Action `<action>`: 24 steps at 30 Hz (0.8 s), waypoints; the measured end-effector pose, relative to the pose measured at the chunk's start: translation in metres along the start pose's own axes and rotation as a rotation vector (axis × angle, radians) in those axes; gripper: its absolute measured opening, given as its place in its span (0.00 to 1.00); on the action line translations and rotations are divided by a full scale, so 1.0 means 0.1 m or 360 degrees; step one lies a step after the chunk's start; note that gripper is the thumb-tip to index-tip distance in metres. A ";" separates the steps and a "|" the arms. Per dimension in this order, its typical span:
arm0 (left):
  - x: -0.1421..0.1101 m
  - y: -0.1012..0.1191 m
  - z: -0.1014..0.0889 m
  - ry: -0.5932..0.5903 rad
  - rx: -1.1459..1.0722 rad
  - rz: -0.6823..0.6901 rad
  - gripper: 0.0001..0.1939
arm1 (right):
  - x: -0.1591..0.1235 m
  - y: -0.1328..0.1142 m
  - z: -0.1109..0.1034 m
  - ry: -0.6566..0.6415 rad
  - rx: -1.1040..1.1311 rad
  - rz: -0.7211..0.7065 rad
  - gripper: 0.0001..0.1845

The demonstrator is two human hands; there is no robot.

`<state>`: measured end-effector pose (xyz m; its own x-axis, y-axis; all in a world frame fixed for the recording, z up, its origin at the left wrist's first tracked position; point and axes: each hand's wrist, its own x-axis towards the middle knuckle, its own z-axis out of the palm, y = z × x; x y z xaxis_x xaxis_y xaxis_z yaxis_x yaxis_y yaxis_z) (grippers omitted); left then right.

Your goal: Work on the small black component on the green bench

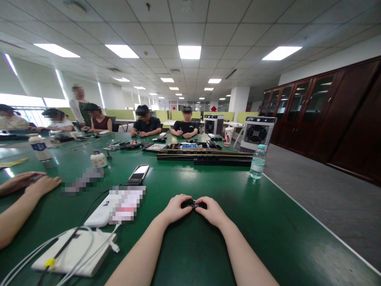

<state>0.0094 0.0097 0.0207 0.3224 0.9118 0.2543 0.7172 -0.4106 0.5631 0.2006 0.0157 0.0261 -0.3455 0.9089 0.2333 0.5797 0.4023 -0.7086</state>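
Note:
A small black object (194,204) lies low over the green table (238,222), gripped from both sides. My left hand (176,208) is closed on its left end, with the thumb in front and the fingers behind. On its right end, my right hand (210,210) is closed in the same way. The fingers cover much of the object, and its kind cannot be made out. Both forearms reach in from the bottom edge of the view.
Left of my arms are a white power bank (98,210), a phone (139,174), and a white box (74,250) with cables. A water bottle (257,163) stands right, near the table edge. Long black bars (205,156) lie ahead. A co-worker's hands (41,184) are at left.

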 end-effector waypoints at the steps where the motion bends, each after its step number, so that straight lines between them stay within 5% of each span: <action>1: 0.00 0.00 0.00 -0.0005 0.0003 0.0005 0.20 | 0.00 0.00 0.00 -0.0003 -0.0001 0.0001 0.12; 24: 0.00 -0.01 0.01 0.0028 0.0006 0.0019 0.18 | 0.04 0.04 0.00 0.0078 0.0238 0.0093 0.11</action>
<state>0.0093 0.0103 0.0196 0.3197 0.9068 0.2749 0.7157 -0.4212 0.5571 0.2012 0.0207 0.0245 -0.2759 0.9360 0.2185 0.4803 0.3312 -0.8122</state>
